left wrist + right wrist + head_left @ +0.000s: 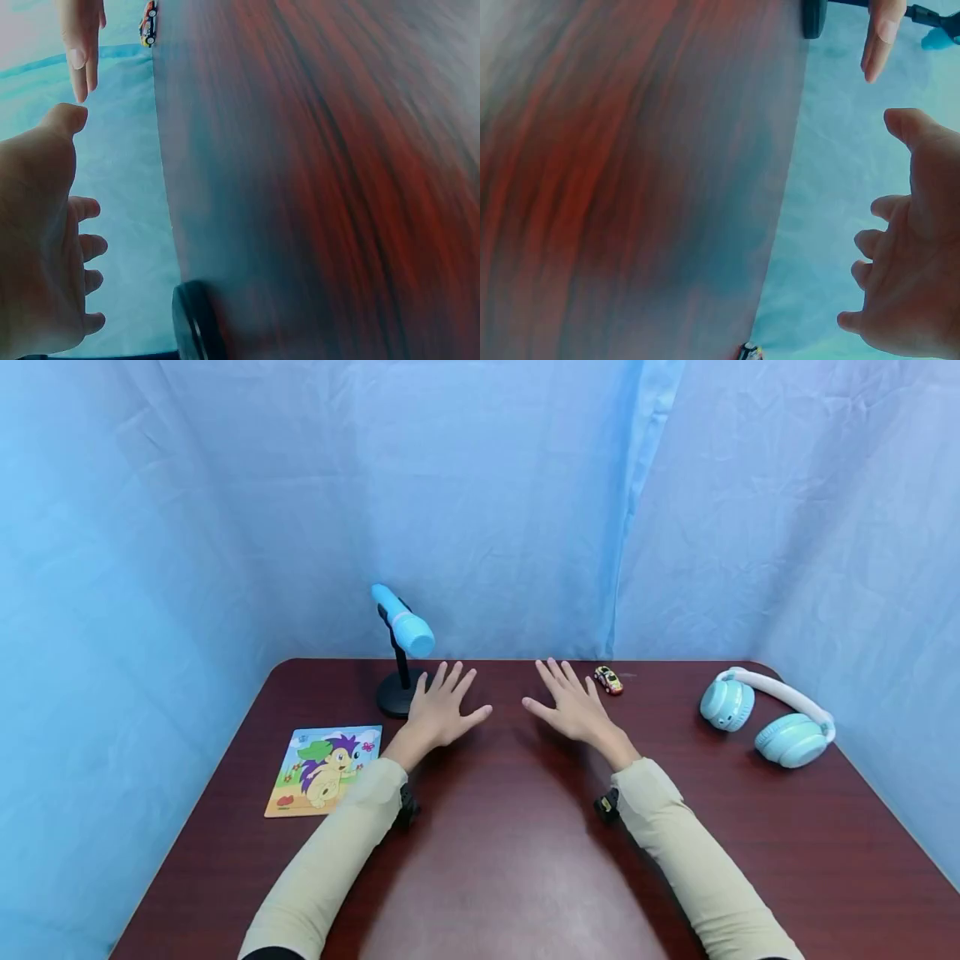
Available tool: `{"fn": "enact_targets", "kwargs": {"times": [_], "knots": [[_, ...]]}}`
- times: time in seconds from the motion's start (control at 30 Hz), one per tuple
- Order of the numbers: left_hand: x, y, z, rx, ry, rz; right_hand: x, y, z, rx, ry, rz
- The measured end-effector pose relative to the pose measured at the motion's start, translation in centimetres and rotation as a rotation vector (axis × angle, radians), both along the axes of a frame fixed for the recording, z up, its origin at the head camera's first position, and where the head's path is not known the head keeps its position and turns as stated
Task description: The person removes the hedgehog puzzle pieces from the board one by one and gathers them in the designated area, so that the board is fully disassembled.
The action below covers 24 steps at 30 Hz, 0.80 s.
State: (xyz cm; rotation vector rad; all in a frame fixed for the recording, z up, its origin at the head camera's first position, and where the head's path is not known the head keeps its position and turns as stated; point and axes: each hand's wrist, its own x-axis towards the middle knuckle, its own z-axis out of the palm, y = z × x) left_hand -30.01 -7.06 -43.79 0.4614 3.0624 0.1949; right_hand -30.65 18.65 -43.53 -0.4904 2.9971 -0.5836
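Closest in, two pale sleeves (330,860) stretch out over the dark tabletop (495,843), and here at the left lies the picture board (318,772), its near-right corner hidden behind the left one. On to the hands now: the left hand (438,714) and the right hand (576,708) hover above the surface, palms down, fingers fanned apart, nothing in either grip! They're clear of each other, thumbs pointing inward. Out wide right, the headphones (795,740) lie well apart from both. Further up comes the relation to watch: the stand (400,652) rises just beyond and left of the left hand, its mic (402,620) slanting down to the right, so the left hand is nearer. Across the way, the car (608,680) sits just right of the right hand's fingertips, by the far edge, long axis running from far left to near right; the right hand is nearer there. Behind it all, blue curtain (487,510).
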Motion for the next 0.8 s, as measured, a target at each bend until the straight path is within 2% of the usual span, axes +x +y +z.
{"fn": "enact_targets", "kwargs": {"times": [0.13, 0.27, 0.43, 0.57, 0.67, 0.8], "knots": [[0.7, -1.7, 0.8, 0.006, 0.008, -0.018, 0.2, -1.4, 0.5, -0.015, 0.014, 0.027], [1.6, -4.0, 1.5, 0.053, 0.028, -0.050, 0.6, -3.5, 0.8, -0.024, 0.017, 0.064], [3.2, -7.7, 2.5, 0.115, 0.071, -0.080, 1.2, -6.4, 0.7, -0.024, -0.001, 0.129], [4.3, -11.0, 3.3, 0.129, 0.104, -0.064, 1.8, -9.1, 0.7, -0.012, -0.018, 0.188], [4.9, -13.8, 3.8, 0.133, 0.081, -0.042, 2.4, -11.0, 0.7, 0.011, -0.018, 0.233], [5.7, -17.9, 4.1, 0.168, -0.020, -0.024, 3.4, -13.5, 0.6, 0.043, -0.025, 0.298]]}}
